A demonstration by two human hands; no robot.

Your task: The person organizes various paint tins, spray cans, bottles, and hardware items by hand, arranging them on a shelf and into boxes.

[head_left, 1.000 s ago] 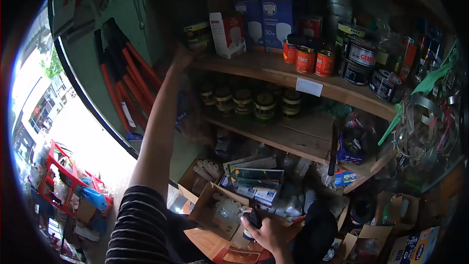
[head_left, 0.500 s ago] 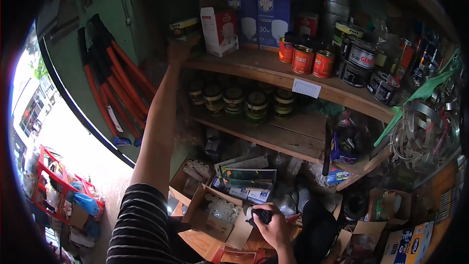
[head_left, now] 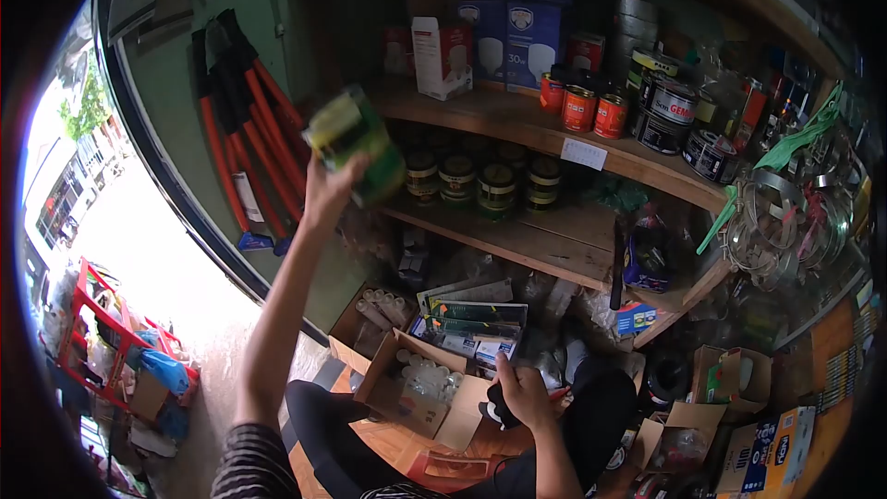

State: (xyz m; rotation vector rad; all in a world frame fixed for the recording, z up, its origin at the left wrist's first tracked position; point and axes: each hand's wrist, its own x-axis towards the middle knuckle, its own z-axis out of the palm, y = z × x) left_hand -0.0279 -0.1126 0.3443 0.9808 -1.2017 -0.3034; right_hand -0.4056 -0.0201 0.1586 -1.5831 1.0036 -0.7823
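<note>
My left hand (head_left: 331, 187) is closed around the lower side of a green and yellow tin (head_left: 356, 143), blurred by motion and tilted in front of the shelves. Similar tins (head_left: 457, 180) stand in a row on the lower shelf (head_left: 517, 245), to the right of the held one. Low in the view, my right hand (head_left: 525, 395) grips a bunched black cloth (head_left: 499, 407), partly hidden by the fingers. It is beside the flap of an open cardboard box (head_left: 407, 411) that holds small clear plastic pieces (head_left: 430, 379).
On the upper shelf (head_left: 517, 120) are bulb boxes (head_left: 534, 42), orange cans (head_left: 579, 108) and black cans (head_left: 667, 120). Orange-handled tools (head_left: 268, 152) hang on the left wall. Metal hoops (head_left: 785, 231) hang at right. A red rack (head_left: 102, 333) stands near the bright doorway.
My left hand has brought the tin off the upper shelf, outward and down. My right hand stays low with the black cloth, its thumb now raised. The view has shifted slightly.
</note>
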